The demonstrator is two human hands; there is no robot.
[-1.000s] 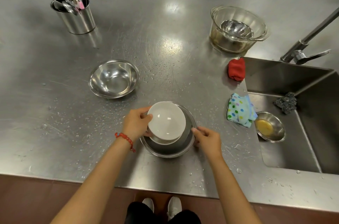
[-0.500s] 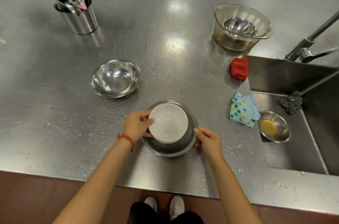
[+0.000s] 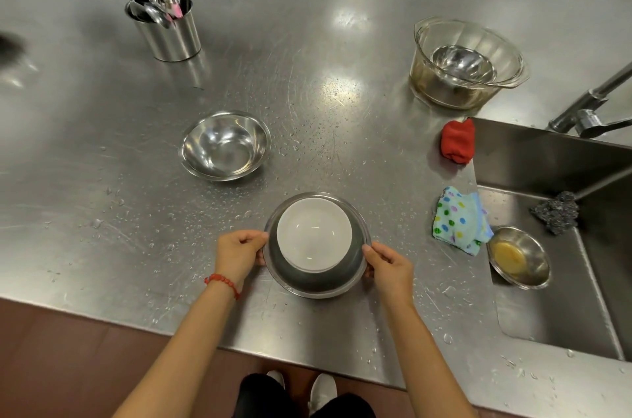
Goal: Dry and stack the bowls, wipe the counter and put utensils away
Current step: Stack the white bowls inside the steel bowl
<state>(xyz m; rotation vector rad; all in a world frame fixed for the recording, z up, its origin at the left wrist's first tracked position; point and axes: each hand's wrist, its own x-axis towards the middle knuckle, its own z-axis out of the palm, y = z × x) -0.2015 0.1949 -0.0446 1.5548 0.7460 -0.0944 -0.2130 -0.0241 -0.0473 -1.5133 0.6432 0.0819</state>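
Both hands were on the large steel bowl [image 3: 318, 275] near the front edge of the counter [image 3: 102, 239]. The left hand [image 3: 239, 253] gripped its left rim with curled fingers, a red bead bracelet [image 3: 222, 282] on that wrist; the right hand [image 3: 388, 265] pinched the right rim, thumb on top. A white bowl [image 3: 314, 234] sat nested inside the steel one, toward its far side.

Further back and to the left, a second steel bowl [image 3: 225, 146] stood alone and upright on the wet counter, water droplets scattered around it. At the far left, a steel canister [image 3: 167, 32] held utensils [image 3: 155, 1] upright, a whisk and spoons among them.

At the far right, a glass bowl [image 3: 468, 63] had a small steel bowl [image 3: 461, 65] sitting inside it. Just beside the sink [image 3: 547, 308], a balled red cloth [image 3: 457, 141] lay on the counter, and nearer, a polka-dot cloth [image 3: 460, 219] hung over the sink's edge. On the sink's ledge was a small steel dish [image 3: 518, 257] with something yellow in it, a steel wool scrubber [image 3: 555, 211] behind it. The faucet [image 3: 595, 106] reached in from the right
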